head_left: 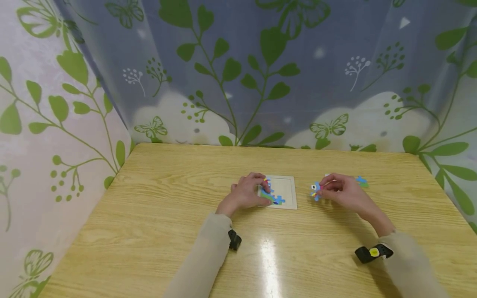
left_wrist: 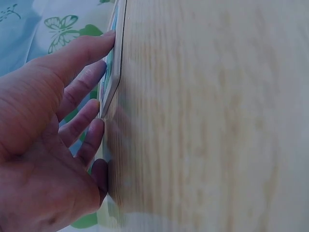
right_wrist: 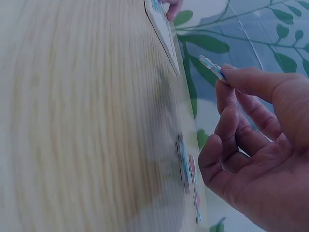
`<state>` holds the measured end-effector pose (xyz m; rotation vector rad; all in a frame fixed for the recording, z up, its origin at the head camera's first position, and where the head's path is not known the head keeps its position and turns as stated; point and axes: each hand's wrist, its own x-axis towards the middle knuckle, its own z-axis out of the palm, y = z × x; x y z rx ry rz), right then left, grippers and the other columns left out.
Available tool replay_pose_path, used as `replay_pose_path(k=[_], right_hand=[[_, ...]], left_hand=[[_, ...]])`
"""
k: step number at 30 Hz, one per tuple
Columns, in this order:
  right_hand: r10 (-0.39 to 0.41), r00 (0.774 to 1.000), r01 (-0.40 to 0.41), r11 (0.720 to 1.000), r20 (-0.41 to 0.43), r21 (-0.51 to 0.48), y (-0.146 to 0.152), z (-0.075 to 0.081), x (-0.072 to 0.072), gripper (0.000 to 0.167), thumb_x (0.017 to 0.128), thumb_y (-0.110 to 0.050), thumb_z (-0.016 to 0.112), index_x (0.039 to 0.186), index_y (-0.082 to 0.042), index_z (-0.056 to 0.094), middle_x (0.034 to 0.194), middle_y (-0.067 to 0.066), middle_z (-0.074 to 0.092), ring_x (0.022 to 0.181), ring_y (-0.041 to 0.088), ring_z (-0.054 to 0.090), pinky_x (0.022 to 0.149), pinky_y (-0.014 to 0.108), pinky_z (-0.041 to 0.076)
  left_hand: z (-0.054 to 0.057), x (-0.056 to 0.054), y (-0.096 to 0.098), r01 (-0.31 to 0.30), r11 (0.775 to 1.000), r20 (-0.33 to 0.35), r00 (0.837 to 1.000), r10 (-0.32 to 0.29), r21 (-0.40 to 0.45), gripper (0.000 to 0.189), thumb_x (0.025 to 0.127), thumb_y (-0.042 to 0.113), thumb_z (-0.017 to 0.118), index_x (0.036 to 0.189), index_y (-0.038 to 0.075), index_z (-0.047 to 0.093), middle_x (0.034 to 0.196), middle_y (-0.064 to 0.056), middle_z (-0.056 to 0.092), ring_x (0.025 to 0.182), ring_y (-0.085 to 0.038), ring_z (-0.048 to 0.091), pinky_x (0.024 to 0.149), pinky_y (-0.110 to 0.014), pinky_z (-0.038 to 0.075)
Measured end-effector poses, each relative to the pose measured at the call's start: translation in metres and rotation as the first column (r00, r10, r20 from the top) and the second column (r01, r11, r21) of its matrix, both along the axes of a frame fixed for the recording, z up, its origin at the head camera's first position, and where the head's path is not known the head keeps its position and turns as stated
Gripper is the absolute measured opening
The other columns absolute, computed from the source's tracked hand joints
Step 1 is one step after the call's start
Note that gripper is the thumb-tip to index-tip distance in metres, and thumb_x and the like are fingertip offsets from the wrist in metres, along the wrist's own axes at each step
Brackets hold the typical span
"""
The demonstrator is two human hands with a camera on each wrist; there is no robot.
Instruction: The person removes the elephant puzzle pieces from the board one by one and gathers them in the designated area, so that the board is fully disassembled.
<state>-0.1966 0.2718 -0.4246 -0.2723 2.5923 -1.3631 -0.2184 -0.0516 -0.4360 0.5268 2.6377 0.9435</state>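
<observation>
A square puzzle tray (head_left: 294, 192) lies on the table, with several joined blue and green jigsaw pieces (head_left: 278, 200) along its left and lower parts. My left hand (head_left: 247, 193) rests over the tray's left side, thumb and fingertips touching the pieces there and covering some of them. In the left wrist view the thumb (left_wrist: 99, 48) lies at the tray's edge with the fingers spread loosely. To the right of the tray, my right hand (head_left: 344, 193) pinches a blue jigsaw piece (head_left: 315, 189) with a printed eye between thumb and forefinger. That piece (right_wrist: 211, 66) is held above the table.
Loose jigsaw pieces (head_left: 361, 181) lie beyond and beside my right hand, partly hidden by it; the right wrist view shows them flat on the wooden table (head_left: 167, 198). A patterned curtain (head_left: 238, 74) hangs along the table's back edge.
</observation>
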Motion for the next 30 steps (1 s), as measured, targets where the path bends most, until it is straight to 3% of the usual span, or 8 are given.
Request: replay_pose_path(k=[15,22,30], right_hand=[[-0.038,0.999,0.04,0.996,-0.023,0.083,0.043,-0.004,0.007,0.034,0.097,-0.024,0.072,0.121,-0.001,0.063,0.101,0.006,0.074,0.085,-0.001,0.066,0.071,0.025,0.052],[-0.051,0.999,0.051,0.992,0.001,0.114,0.061,-0.005,0.008,0.035,0.098,-0.027,0.071,0.121,-0.001,0.062,0.099,0.003,0.075,0.082,0.006,0.067,0.069,0.028,0.053],[-0.037,0.999,0.034,0.99,0.019,0.14,0.082,-0.004,0.005,0.038,0.097,-0.029,0.072,0.121,-0.001,0.062,0.095,-0.003,0.074,0.08,0.007,0.066,0.067,0.028,0.052]], left_hand=[[-0.002,0.0,-0.001,0.016,1.0,-0.011,1.0,-0.016,-0.003,0.017,0.089,0.035,0.079,0.101,0.026,0.07,0.159,0.002,0.041,0.142,-0.039,0.038,0.101,-0.059,0.03],[-0.004,-0.004,-0.009,0.064,0.997,0.029,0.997,-0.065,0.039,0.019,0.089,0.025,0.075,0.108,0.025,0.072,0.161,0.002,0.039,0.148,-0.038,0.032,0.11,-0.067,0.024],[-0.004,-0.006,-0.012,0.082,0.995,0.044,0.995,-0.085,0.052,0.021,0.089,0.027,0.076,0.11,0.026,0.072,0.163,0.004,0.037,0.15,-0.037,0.03,0.112,-0.066,0.022]])
